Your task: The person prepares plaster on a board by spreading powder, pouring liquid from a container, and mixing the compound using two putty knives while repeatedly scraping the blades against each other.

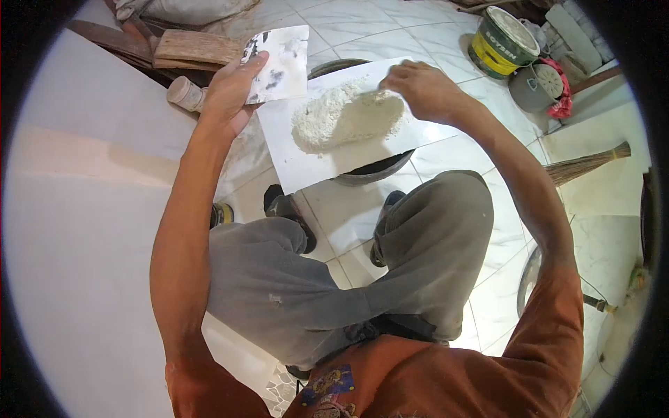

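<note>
A white board [293,164] lies across a dark round basin [383,171], with a heap of pale powder [327,122] on it. My left hand [233,87] grips a white scraper sheet [282,66] with dark smudges, held upright over the board's left edge. At the heap's upper right is my right hand [425,90], its fingers curled together over the board. What the right fingertips hold, if anything, is too small to make out. The hand's shadow falls on the powder.
A green and yellow bucket [503,42] and a grey pot [533,87] stand at the upper right. Wooden planks [195,49] and a small white container [185,94] are at the upper left. A stick broom [589,164] lies right. My knees flank the tiled floor [334,209].
</note>
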Motion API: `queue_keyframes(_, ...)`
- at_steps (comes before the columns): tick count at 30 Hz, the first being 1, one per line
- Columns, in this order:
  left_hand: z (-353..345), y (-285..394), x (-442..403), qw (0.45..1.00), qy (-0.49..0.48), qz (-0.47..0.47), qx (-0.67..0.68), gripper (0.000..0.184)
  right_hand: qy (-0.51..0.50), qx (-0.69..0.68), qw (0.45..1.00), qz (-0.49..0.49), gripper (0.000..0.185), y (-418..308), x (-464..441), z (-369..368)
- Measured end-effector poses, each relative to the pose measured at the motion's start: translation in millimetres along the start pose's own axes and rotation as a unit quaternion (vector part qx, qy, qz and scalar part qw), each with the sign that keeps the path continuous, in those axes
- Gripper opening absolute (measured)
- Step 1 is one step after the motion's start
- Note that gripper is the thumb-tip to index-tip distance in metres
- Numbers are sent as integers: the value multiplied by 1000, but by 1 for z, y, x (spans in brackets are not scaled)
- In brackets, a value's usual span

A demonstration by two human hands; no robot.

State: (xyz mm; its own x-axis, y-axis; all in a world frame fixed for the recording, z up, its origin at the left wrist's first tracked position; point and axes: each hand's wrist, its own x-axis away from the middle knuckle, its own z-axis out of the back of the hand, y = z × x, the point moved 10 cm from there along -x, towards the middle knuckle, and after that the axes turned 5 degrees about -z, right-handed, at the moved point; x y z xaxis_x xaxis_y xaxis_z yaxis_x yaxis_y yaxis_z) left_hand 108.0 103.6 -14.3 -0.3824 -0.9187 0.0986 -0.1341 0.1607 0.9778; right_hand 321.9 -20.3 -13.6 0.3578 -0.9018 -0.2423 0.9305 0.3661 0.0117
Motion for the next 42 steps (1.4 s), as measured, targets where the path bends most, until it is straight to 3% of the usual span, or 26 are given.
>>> queue_keyframes(2, -6, 5, -4, 998, -21, -47, -42, 35, 29, -81, 988, -130, 18, 32, 23, 12)
queue_keyframes(3, -7, 8, -5, 995, -20, -66, -69, 35, -15, -148, 963, -224, 18, 52, 39, 4)
queue_keyframes(5, -9, 14, -9, 986, -18, -106, -124, 36, -100, -272, 869, -401, 23, 85, 81, -12)
queue_keyframes(8, -15, 28, -12, 945, -8, -215, -247, 38, -43, -548, 685, -478, 25, 111, 133, -71)
queue_keyframes(12, -39, 44, 1, 881, 4, -284, -379, 39, -10, -614, 630, -475, 23, 106, 140, -113)
queue_keyframes(13, -44, 44, -1, 869, 2, -308, -386, 36, -17, -619, 643, -451, 21, 97, 124, -117)
queue_keyframes(14, -48, 45, -1, 856, 2, -335, -394, 34, 9, -644, 595, -481, 22, 92, 124, -123)
queue_keyframes(20, -90, 23, 4, 841, -19, -325, -432, 35, 0, -536, 732, -421, 30, 81, 71, -92)
queue_keyframes(21, -98, 15, 5, 857, -40, -253, -448, 35, -13, -507, 761, -405, 31, 79, 62, -86)
queue_keyframes(23, -116, 1, 6, 860, -61, -212, -460, 35, -42, -394, 826, -401, 34, 66, 44, -60)
queue_keyframes(26, -141, -18, 13, 856, -92, -186, -473, 34, -48, -444, 800, -402, 32, 56, 33, -52)
queue_keyframes(29, -157, -39, 16, 846, -97, -217, -478, 32, -23, -559, 714, -421, 29, 52, 29, -58)
queue_keyframes(32, -165, -39, 19, 839, -120, -238, -475, 30, -29, -582, 706, -402, 28, 53, 24, -63)
queue_keyframes(35, -163, -39, 16, 823, -120, -243, -499, 29, -30, -534, 747, -394, 27, 41, 19, -32)
queue_keyframes(39, -150, -41, 5, 802, -127, -227, -538, 31, -34, -514, 748, -418, 27, 44, 36, -2)
queue_keyframes(42, -139, -33, -4, 790, -125, -233, -552, 30, -22, -539, 685, -489, 25, 74, 81, -25)
